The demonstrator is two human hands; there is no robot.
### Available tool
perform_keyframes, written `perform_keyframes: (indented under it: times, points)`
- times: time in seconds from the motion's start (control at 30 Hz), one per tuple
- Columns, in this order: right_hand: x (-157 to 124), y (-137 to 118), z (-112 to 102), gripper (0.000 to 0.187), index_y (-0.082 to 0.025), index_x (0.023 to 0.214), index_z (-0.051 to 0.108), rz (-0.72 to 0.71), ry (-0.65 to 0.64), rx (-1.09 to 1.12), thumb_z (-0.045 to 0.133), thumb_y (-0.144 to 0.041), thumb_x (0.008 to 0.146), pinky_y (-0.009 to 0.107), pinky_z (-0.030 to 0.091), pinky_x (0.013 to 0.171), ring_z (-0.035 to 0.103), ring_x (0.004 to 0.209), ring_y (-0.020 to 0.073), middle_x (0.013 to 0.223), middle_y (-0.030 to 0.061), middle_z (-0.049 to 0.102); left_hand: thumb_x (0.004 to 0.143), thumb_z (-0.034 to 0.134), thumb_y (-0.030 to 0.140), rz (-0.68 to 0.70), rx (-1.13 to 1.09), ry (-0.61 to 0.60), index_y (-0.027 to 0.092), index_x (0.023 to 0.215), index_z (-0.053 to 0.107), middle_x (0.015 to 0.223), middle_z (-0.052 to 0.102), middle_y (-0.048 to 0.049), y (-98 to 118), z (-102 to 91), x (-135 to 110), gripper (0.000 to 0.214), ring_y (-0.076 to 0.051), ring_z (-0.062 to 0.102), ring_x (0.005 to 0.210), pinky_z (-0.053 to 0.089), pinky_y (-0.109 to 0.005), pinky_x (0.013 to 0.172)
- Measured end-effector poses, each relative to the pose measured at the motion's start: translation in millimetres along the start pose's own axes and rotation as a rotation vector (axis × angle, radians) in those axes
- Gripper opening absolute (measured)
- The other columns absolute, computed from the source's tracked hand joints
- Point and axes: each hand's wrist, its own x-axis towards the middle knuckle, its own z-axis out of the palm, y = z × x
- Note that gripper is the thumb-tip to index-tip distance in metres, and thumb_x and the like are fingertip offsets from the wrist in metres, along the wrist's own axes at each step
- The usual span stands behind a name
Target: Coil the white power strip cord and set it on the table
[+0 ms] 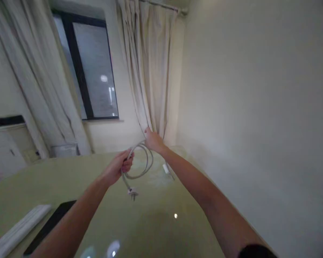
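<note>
A pale grey power cord (147,167) hangs in round loops between my two hands above the table. My left hand (124,162) is closed around the left side of the loops. Below that hand dangles the cord's white plug (132,192), its metal prongs pointing down. My right hand (154,140) is closed at the top right of the loops, in front of the curtain; its fingertips are partly hidden. Beneath my right forearm, a small white piece (166,168) shows near a thin strand, and I cannot tell whether it belongs to the same cord.
The glossy greenish table (150,222) reaches to the right-hand wall (244,107). At lower left lie a long white bar-shaped object (20,229) and a flat black object (51,225). Curtains (156,71) hang beside a dark-framed window (94,68). A white cabinet (5,147) stands far left.
</note>
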Motion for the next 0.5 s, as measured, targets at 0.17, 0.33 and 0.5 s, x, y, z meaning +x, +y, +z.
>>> perform_keyframes:
  times: [0.17, 0.33, 0.5]
  points:
    - [-1.8, 26.3, 23.3, 0.043, -0.022, 0.136, 0.054, -0.007, -0.040, 0.045, 0.059, -0.019, 0.093, 0.029, 0.046, 0.080, 0.069, 0.097, 0.0228, 0.106, 0.0073, 0.074, 0.099, 0.067, 0.043, -0.044, -0.061, -0.011, 0.017, 0.076, 0.051, 0.056, 0.022, 0.0131, 8.3, 6.2, -15.9, 0.039, -0.002, 0.017, 0.036, 0.017, -0.013, 0.033]
    - [-47.0, 62.4, 76.9, 0.026, -0.015, 0.123, 0.062, 0.030, -0.136, 0.034, 0.051, -0.020, 0.100, 0.027, 0.044, 0.071, 0.065, 0.079, 0.0188, 0.087, 0.0043, 0.072, 0.111, 0.038, 0.022, 0.129, -0.276, 0.187, 0.018, 0.077, 0.047, 0.052, 0.024, 0.0122, 53.9, -0.6, -31.2, 0.036, -0.004, 0.018, 0.033, 0.018, -0.015, 0.031]
    - [-114.2, 65.5, 125.2, 0.017, -0.021, 0.107, 0.070, -0.113, -0.271, -0.022, 0.057, -0.031, 0.103, 0.029, 0.046, 0.069, 0.070, 0.080, 0.0219, 0.086, 0.0066, 0.074, 0.110, 0.036, 0.017, 0.357, -0.186, 0.446, 0.019, 0.075, 0.045, 0.049, 0.025, 0.0121, 93.5, -28.3, -27.2, 0.036, -0.004, 0.017, 0.033, 0.017, -0.016, 0.031]
